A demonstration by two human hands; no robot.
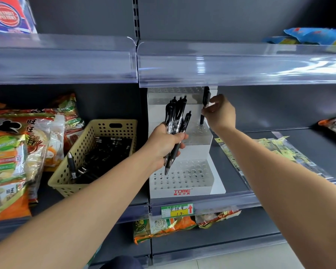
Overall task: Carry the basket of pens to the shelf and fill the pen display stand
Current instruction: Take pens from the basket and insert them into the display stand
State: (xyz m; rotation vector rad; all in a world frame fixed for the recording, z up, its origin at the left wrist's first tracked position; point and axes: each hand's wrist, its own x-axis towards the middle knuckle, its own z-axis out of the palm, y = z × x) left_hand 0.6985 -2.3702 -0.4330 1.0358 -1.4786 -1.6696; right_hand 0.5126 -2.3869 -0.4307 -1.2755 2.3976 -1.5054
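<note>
A white tiered pen display stand (184, 183) with rows of round holes sits on the middle shelf. My left hand (164, 146) grips a bundle of several black pens (176, 115) in front of the stand. My right hand (220, 113) pinches a single black pen (205, 105), held upright with its tip at a hole in the stand's middle tier. A beige perforated basket (80, 154) stands on the shelf to the left of the stand, with more black pens (105, 152) lying inside.
Snack bags (23, 144) fill the shelf left of the basket. Flat yellow packets (275, 150) lie on the shelf to the right. A clear shelf-edge strip (241, 65) overhangs the stand's top. A price label (177, 209) hangs below the stand.
</note>
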